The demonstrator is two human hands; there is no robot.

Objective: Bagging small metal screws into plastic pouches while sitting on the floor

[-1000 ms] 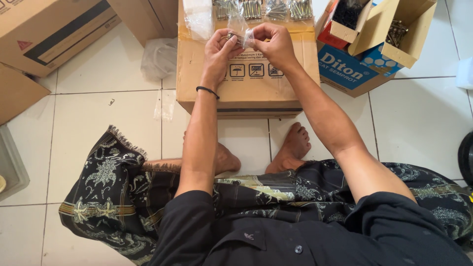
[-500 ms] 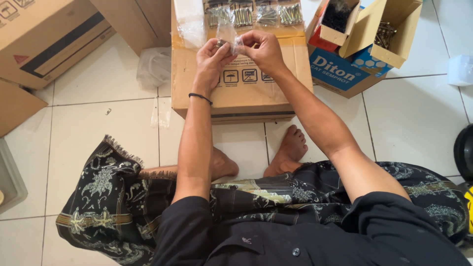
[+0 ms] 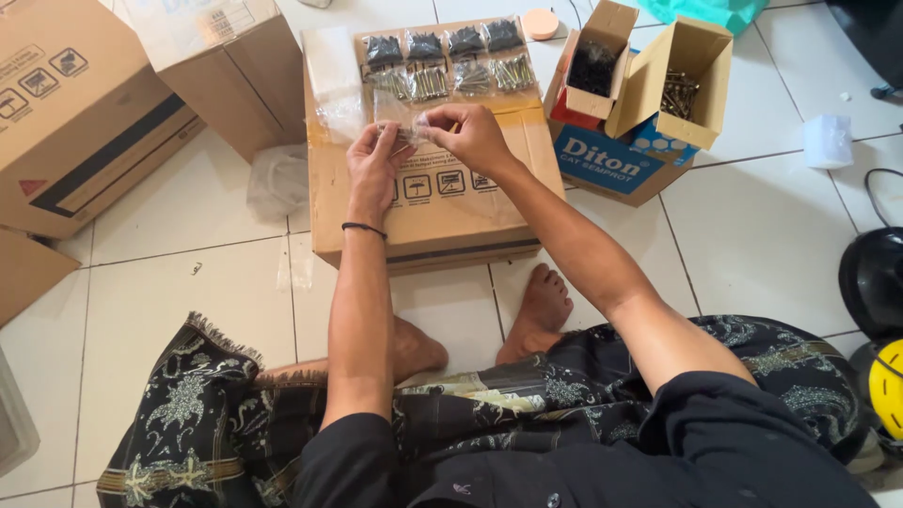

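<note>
Ok, left to right. Far left: large closed cardboard box (image 3: 80,113) on the tiled floor (image 3: 188,263), a second box (image 3: 221,66) tilted just beside it. A crumpled clear plastic wrap (image 3: 277,179) lies on the floor between those boxes and the middle one.

Centre: flat cardboard box (image 3: 442,212) serving as the bench, right in front of the person's bare feet. Along its far edge, a stack of empty clear bags (image 3: 331,66) at the left corner, then two rows of filled small bags: dark screws (image 3: 442,44) in the back row, brass-coloured screws (image 3: 451,80) in the front row, touching each other.

Left hand (image 3: 374,165), black band on the wrist, is closed in a pinch on a small clear plastic bag (image 3: 406,132). Right hand (image 3: 470,136) is pinched on the same bag from the other side. Bag is held between both hands, just above the bench box, near the front row of filled bags. Contents of the held bag: too small to tell.

Right: round peach-coloured lid (image 3: 540,23) at the bench box's far corner. Next, two open cartons standing on a blue-and-white box (image 3: 611,165): one carton (image 3: 597,61) with dark screws, the other (image 3: 677,80) with brass-coloured ones. Further right, a small white object (image 3: 828,141) on the floor, well apart. Far right edge: a black item (image 3: 870,282) and a yellow one (image 3: 886,386), partly cut off.
</note>
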